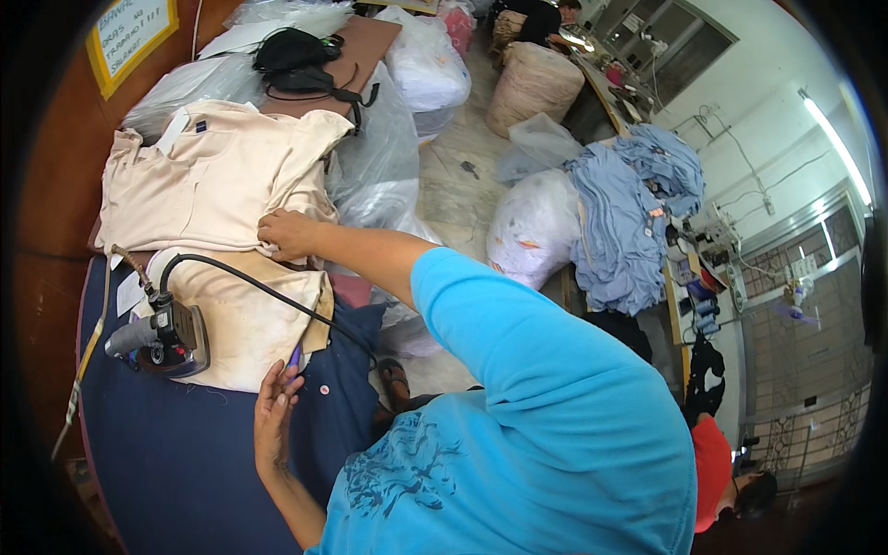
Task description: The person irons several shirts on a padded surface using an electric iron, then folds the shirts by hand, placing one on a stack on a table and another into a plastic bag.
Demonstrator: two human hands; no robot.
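A beige shirt [208, 180] lies spread at the far end of the work surface, a white tag at its neck. My right hand [291, 233] reaches across and has its fingers closed on the shirt's lower edge. Nearer me, my left hand [271, 402] holds a slim purple tool [294, 359] by its fingertips; most of the tool is hidden, so its exact kind is unclear. Between them is a stained cream pressing pad [254, 319]. A steam iron [171, 340] stands at the pad's left side, its black cord [250, 275] running over it.
Dark blue cloth [203, 453] covers the near surface. Behind the shirt are plastic-wrapped stacks [190, 88] and a black bag [291, 54]. Filled plastic bags [421, 65] stand beside the table. Blue garments [620, 217] are heaped to the right. Other people are at the back and lower right.
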